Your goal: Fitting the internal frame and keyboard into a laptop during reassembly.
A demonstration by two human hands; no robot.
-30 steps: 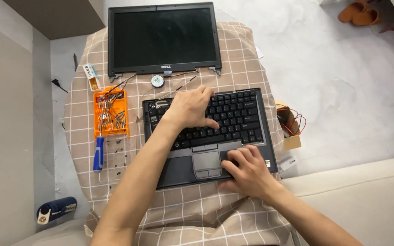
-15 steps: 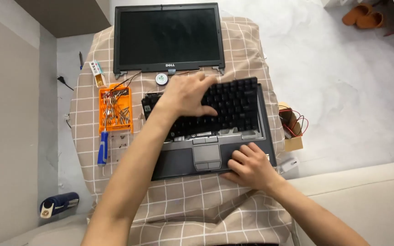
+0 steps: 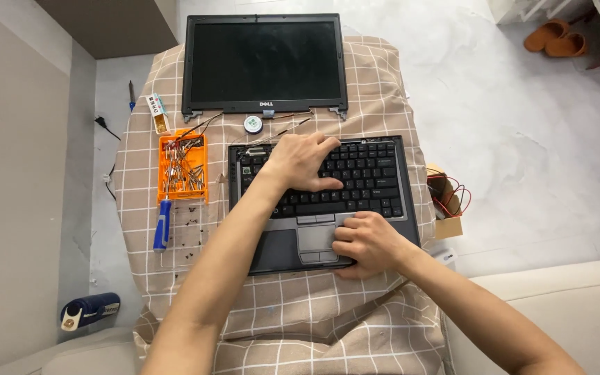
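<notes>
- The left hand lies palm down on the black keyboard of the laptop base; its fingers are spread and flat, pressing on the upper left keys and gripping nothing, the thumb stretched out along a lower key row.
- The right hand rests on the grey palm rest at the near right of the base, just beside the touchpad; its fingers are curled inward toward the touchpad buttons, loosely bent, with nothing seen held in them.
- The laptop base sits in the middle of a checked beige cloth that covers the counter.
- The detached screen panel lies flat beyond the base, apart from it, with thin wires running out from its hinge edge toward the base.
- A small round coin-shaped part lies between the screen and the base.
- To the left of the base stands an orange tray of screwdriver bits, with a blue-handled screwdriver just below it and loose small screws beside that.
- A small cardboard box with red wires sits off the right edge of the cloth.
- A pair of orange slippers lies on the pale floor at the far right.
</notes>
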